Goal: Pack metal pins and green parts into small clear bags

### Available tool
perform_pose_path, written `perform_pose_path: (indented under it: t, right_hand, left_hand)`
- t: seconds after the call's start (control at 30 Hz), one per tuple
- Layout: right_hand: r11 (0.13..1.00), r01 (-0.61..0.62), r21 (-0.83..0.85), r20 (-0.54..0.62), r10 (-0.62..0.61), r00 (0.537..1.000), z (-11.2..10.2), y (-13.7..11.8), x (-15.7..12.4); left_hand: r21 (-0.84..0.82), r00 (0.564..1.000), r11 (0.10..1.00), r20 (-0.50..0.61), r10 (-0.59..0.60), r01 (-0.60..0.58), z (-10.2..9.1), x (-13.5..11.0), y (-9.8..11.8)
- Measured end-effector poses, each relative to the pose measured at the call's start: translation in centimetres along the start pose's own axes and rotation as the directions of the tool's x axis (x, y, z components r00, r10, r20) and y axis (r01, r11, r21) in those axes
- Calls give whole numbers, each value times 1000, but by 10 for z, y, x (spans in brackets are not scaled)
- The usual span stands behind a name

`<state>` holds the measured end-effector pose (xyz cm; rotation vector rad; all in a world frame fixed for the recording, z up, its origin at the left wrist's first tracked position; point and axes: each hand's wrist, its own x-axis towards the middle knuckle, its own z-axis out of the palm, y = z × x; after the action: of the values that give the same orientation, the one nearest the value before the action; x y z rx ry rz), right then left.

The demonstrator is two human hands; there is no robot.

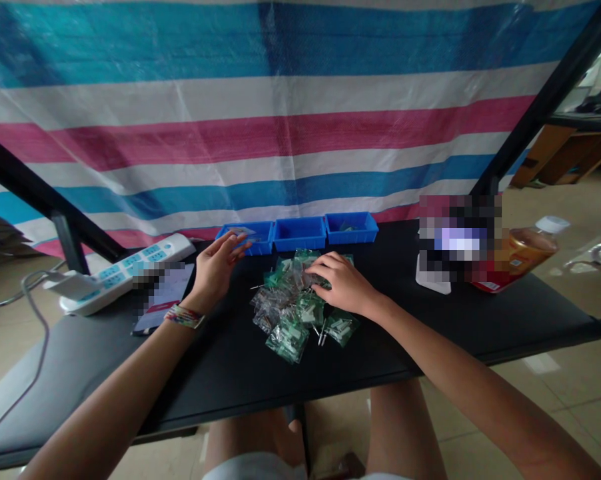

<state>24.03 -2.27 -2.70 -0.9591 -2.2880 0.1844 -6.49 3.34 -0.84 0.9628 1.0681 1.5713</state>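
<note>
A pile of small plastic bags (pixel 285 337), some clear and some green-tinted, lies mid-table with small white and metal parts inside. My left hand (pixel 215 270) is raised at the front of the left blue bin (pixel 263 233). Its fingers pinch a small clear plastic bag (pixel 243 231) over that bin. From the right, my right hand (pixel 344 283) reaches onto the pile, fingers curled down and thumb underneath. Its fingertips close on a clear bag at the top of the pile; the bag's contents are too small to tell.
A middle blue bin (pixel 299 235) and a right blue bin (pixel 351 230) stand behind the pile. At left are a white power strip (pixel 130 270) and a phone (pixel 165 300). A drink bottle (pixel 525 253) lies tilted at right. A striped sheet (pixel 280 120) hangs behind.
</note>
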Motion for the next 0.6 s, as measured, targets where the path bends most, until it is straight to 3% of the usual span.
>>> perform_pose_path:
  t: [0.13, 0.33, 0.47, 0.6]
  right_hand:
    - [1000, 28, -3, -59, -28, 998, 1, 2, 1]
    - [982, -32, 185, -210, 72, 975, 2, 7, 4]
    - [921, -130, 367, -235, 227, 945, 3, 11, 7]
    - [788, -223, 574, -113, 346, 931, 2, 9, 9]
  left_hand:
    - [-69, 991, 995, 119, -65, 74, 5, -4, 2]
    - [147, 955, 985, 294, 39, -86, 11, -17, -4]
    - [302, 890, 919, 443, 102, -256, 17, -30, -4]
    - [392, 804, 830, 585, 107, -396, 28, -48, -1]
